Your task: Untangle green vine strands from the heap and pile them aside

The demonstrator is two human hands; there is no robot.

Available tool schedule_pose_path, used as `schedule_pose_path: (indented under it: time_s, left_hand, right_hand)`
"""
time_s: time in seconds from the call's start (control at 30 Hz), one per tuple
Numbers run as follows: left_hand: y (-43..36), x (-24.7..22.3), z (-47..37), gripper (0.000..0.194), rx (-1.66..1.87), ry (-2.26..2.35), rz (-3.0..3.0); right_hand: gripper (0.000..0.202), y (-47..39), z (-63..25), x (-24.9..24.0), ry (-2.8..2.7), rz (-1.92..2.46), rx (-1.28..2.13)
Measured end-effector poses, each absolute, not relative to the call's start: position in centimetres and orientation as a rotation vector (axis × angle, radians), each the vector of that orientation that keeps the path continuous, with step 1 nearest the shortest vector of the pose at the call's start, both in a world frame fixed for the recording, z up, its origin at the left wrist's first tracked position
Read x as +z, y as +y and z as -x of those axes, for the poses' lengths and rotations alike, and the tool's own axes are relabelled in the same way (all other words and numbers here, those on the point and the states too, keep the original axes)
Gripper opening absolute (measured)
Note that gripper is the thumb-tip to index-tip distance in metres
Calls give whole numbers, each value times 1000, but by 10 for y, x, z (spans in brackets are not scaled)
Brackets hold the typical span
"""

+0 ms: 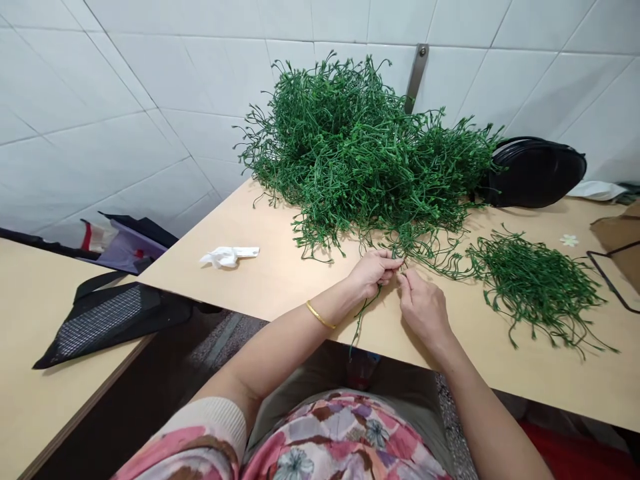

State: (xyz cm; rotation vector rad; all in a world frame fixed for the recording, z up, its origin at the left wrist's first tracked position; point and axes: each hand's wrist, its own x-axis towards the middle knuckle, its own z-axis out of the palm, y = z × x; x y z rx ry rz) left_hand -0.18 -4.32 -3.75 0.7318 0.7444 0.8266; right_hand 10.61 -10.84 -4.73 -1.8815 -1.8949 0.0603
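Note:
Thin green artificial plant stems [367,308] run through my left hand [374,272], which is closed around them, their lower ends hanging toward the table edge. My right hand [424,303] pinches close beside it, fingertips near the upper part of the same stems; what exactly lies between those fingers is hidden. Just beyond both hands rises a large tangled heap of green artificial stems [345,147] with small budded tips. To the right of my right hand lies a smaller, flatter pile of similar stems [540,287].
A crumpled white tissue [227,257] lies on the wooden table [270,287] at left. A black pouch [543,172] stands behind the small pile, near a white flower-shaped piece [569,240] and a brown item [620,240]. A black mesh bag [110,320] rests on the left table.

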Motion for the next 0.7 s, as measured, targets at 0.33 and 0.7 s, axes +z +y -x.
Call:
schedule_pose_path:
  time_s: [0.33, 0.7]
  left_hand:
    - [-34, -40, -3, 26, 961, 930, -887]
    - [-41, -40, 4, 18, 701, 742, -986]
  right_hand:
    - [30, -156, -79, -12, -1987, 1502, 337]
    - [32, -96, -140, -25, -1159, 1441, 842]
